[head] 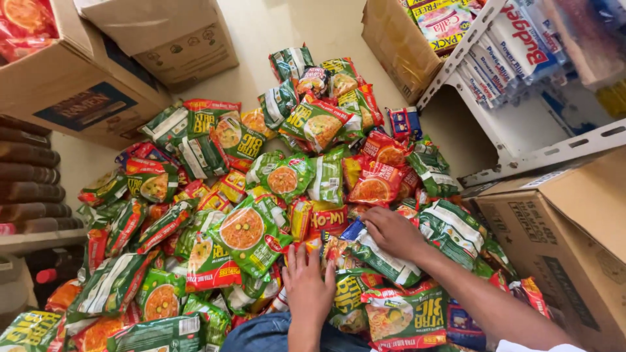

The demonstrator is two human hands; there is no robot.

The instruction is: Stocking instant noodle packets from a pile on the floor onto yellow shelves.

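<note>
A big heap of noodle packets (261, 195), mostly green with some red and orange ones, covers the floor in front of me. My left hand (308, 287) lies flat, fingers apart, on packets near the bottom middle, next to a green packet (244, 234) showing a bowl of noodles. My right hand (392, 231) rests palm down with curled fingers on a green and white packet (381, 257) just right of centre. Neither hand lifts anything. My knee in blue jeans (267, 334) shows at the bottom edge.
Cardboard boxes stand at the top left (78, 85), top middle (176, 39), top right (398, 45) and right (561, 228). A white metal shelf (521, 130) with stacked packs rises at the right. Dark shelves (29, 176) line the left edge.
</note>
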